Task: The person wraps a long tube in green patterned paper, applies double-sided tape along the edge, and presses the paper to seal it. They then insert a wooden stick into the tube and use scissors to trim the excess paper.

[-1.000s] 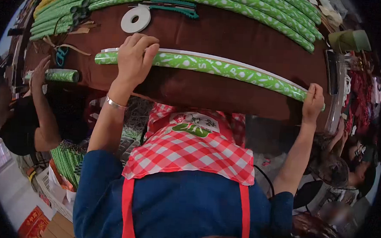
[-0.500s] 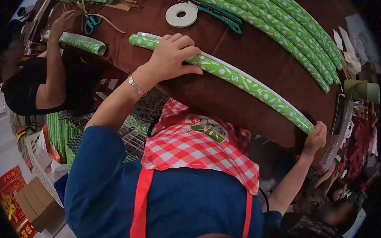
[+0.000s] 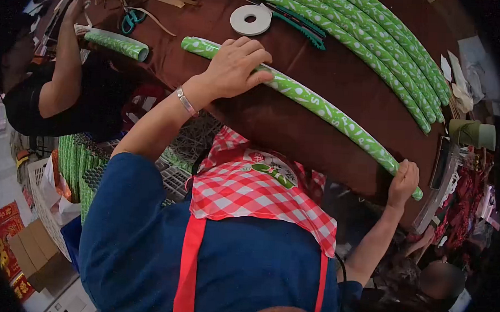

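I see a green roll (image 3: 320,106), printed with white shapes and letters, lying slantwise on a brown table (image 3: 344,84), its left end farther from the wearer's body than its right.

The left hand (image 3: 239,68) rests palm down on the roll toward its left end. Its fingers are loosely bent over the top and the thumb is held apart, so I read it as open, laid over the roll rather than wrapped around it. A bracelet (image 3: 186,100) circles that wrist. The right hand (image 3: 404,181) is curled closed on the roll near its right end, and a short tip pokes out past it. Where the right thumb sits, I cannot tell.

Beyond the roll, a white ring of tape (image 3: 238,21) lies flat, with a teal cutter (image 3: 301,27) just beside it. Farther beyond the roll, several long rolls (image 3: 379,55) in similar print lie side by side. Left of the roll, and apart from it, I see a shorter roll (image 3: 117,43) with one open end; a co-worker's hand (image 3: 79,8) is near it, though I cannot tell whether they touch. Right of the roll is a pale green bucket (image 3: 471,134). On the roll's near side is the wearer's red-and-white checked apron (image 3: 259,199).
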`<state>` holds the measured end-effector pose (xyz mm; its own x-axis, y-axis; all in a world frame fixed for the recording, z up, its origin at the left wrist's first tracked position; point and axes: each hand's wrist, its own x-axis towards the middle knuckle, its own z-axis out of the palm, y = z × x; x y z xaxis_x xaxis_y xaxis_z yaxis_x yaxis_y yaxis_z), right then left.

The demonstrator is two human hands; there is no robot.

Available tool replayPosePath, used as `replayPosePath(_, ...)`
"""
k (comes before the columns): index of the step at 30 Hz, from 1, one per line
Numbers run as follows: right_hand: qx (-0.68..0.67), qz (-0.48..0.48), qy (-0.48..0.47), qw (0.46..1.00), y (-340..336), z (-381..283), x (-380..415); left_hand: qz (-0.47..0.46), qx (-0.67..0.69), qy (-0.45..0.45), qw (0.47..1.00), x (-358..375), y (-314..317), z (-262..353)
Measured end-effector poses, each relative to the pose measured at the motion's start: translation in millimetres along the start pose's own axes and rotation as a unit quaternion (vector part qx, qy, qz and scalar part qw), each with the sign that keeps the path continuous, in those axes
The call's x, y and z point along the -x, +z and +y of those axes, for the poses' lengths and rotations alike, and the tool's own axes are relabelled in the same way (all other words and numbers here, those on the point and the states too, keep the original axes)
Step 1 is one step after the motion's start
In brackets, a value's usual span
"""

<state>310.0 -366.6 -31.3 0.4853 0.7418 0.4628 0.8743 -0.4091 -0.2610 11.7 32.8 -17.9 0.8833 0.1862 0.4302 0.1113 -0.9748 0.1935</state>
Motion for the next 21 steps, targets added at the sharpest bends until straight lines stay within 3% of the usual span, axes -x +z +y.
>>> replayPosePath(9,-0.035,0.005,0.047,0.998,3,5,-15,-0.013,0.013,-0.046,0.999,-16,4,-4)
replayPosePath(17,-0.042,-0.087,0.167,0.981,8,41,-33,-0.023,0.032,-0.066,0.997,-37,15,-16)
replayPosePath(21,0.01,-0.087,0.11,0.99,7,40,-54,0.012,0.033,-0.03,0.999,-52,26,-28)
